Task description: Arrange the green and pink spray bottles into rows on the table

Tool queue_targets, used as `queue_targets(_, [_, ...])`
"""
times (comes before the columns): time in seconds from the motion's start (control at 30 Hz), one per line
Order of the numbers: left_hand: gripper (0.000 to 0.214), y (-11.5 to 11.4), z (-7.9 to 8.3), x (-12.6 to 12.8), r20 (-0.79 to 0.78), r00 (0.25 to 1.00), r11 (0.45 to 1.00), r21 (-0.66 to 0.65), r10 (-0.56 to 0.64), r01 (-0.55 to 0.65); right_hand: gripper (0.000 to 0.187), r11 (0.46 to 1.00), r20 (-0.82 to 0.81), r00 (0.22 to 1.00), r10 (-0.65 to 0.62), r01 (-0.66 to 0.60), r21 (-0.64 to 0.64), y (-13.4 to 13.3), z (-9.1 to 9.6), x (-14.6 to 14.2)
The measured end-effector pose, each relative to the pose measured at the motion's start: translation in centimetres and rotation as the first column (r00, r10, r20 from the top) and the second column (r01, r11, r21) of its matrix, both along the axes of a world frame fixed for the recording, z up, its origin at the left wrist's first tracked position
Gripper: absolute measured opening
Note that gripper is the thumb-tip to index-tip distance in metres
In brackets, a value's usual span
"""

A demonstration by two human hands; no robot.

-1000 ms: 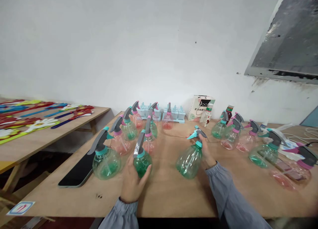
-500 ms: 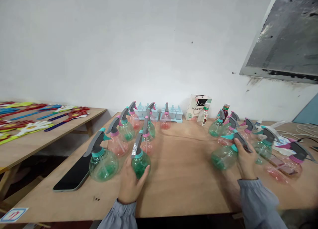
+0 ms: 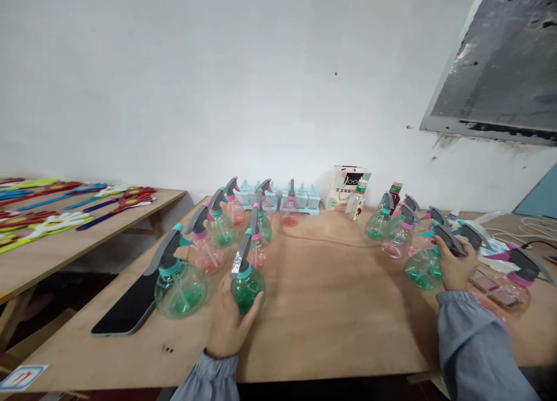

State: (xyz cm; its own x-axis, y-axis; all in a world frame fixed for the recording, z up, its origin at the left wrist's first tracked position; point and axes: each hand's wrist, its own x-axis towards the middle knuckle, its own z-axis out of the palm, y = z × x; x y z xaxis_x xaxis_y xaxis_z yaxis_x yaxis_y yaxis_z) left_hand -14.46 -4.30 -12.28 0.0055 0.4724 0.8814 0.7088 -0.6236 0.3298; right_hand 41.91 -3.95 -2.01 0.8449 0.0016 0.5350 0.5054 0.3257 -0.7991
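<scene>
My left hand is wrapped round the lower body of a green spray bottle with a grey trigger head, standing at the table's front left. At the right, my right hand is closed round the grey head of another green spray bottle, its base at or just above the tabletop; I cannot tell which. Partly behind that hand is a further teal-collared spray bottle. A pink spray bottle stands to its right. Left of my left hand are a green spray bottle and a pink one.
A black phone lies at the left edge of the wooden table. At the back stand light blue moulds, a printed box and small bottles. Colourful hand-shaped pieces cover the left table. White cables lie far right.
My right hand has moved right with its green spray bottle, in among the bottles on that side. My left hand has stayed on its bottle, almost still.
</scene>
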Motion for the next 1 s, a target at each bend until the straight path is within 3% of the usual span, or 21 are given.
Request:
queue_targets(0.1, [0.077,0.0,0.0,0.0,-0.001,1.000,1.000,0.004,0.002,-0.002,0.057,0.999,0.026,0.999,0.024,-0.023,-0.034,1.0,0.1,0.7])
queue_targets(0.27, [0.078,-0.1,0.0,0.1,0.014,1.000,1.000,0.014,0.007,-0.007,0.081,0.997,0.045,0.997,0.055,-0.058,0.051,1.0,0.1,0.4])
queue_targets(0.33, [0.078,-0.1,0.0,0.1,0.010,1.000,1.000,0.017,0.003,-0.004,0.080,0.990,0.203,0.978,-0.052,0.025,0.136,0.3,0.0,-0.4])
queue_targets(0.4, [0.077,-0.1,0.1,0.1,0.005,1.000,1.000,0.013,-0.001,0.001,0.073,0.950,0.366,0.895,-0.255,0.163,0.265,-0.4,0.0,-1.8])
queue_targets(0.47, [0.077,-0.1,0.1,0.1,0.003,1.000,1.000,0.011,-0.002,0.001,0.067,0.918,0.453,0.819,-0.351,0.205,0.340,-0.7,0.4,-4.3])
queue_targets(0.5, [0.077,-0.1,0.0,0.1,0.003,1.000,1.000,0.011,-0.003,0.003,0.064,0.929,0.484,0.815,-0.318,0.166,0.331,-0.5,0.7,-5.9])
queue_targets(0.53, [0.078,-0.1,0.0,0.1,0.003,1.000,1.000,0.012,-0.006,0.006,0.060,0.966,0.534,0.820,-0.205,0.082,0.246,0.0,1.1,-7.8])
queue_targets(0.57, [0.078,-0.1,-0.1,0.1,0.004,1.000,1.000,0.016,-0.009,0.009,0.054,0.993,0.554,0.831,-0.046,-0.022,0.117,0.9,1.6,-9.8])
queue_targets(0.6, [0.078,0.0,-0.2,0.1,0.007,1.000,1.000,0.018,-0.011,0.011,0.047,0.987,0.543,0.826,0.152,-0.159,-0.033,2.2,2.0,-11.9])
queue_targets(0.63, [0.078,0.0,-0.2,0.1,0.011,1.000,1.000,0.020,-0.011,0.011,0.041,0.941,0.508,0.793,0.336,-0.302,-0.152,3.8,2.4,-14.1])
queue_targets(0.73, [0.078,0.0,-0.5,0.2,0.022,1.000,1.000,0.004,-0.007,0.007,0.042,0.789,0.411,0.674,0.614,-0.506,-0.349,10.6,3.4,-20.4])
queue_targets(0.87, [0.079,-0.2,-0.5,0.3,0.024,1.000,0.999,-0.031,0.012,-0.011,0.065,0.632,0.185,0.634,0.751,-0.607,-0.482,20.4,3.9,-27.5])
queue_targets(1.0, [0.078,-0.5,-0.3,0.3,0.014,1.000,0.999,-0.033,-0.002,0.002,0.088,0.550,0.072,0.608,0.791,-0.655,-0.517,25.8,3.8,-32.1])
